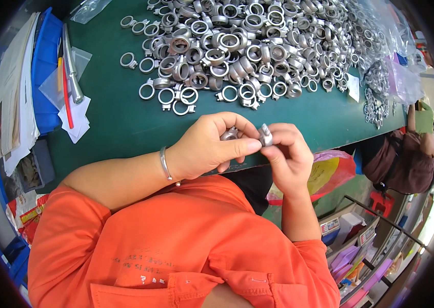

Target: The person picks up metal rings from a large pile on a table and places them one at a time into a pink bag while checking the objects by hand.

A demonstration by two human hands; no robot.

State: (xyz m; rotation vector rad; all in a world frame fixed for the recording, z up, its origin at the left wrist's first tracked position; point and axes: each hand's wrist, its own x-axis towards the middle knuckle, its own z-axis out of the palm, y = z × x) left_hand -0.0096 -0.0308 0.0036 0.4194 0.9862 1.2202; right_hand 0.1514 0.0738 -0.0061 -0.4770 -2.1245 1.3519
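Both my hands meet at the near edge of the green table (109, 133). My left hand (204, 146) is curled around a grey metal ring (229, 134), mostly hidden by its fingers. Between the thumb and fingers of my right hand (293, 161) is a small grey metal ring (265, 136), seen nearly edge-on with a stub pointing up. My left thumb tip lies against or right beside that piece; which one, I cannot tell. Beyond my hands spreads a large heap of metal rings (242, 46), many with a small notched lug on the rim.
At the left stand a blue tray (47, 66), papers (19, 92), a red pen (67, 100) and a tapered metal rod (71, 66). Clear plastic bags (399, 77) lie at the right. A coloured bag (324, 177) hangs below the edge; another person (401, 159) sits farther right.
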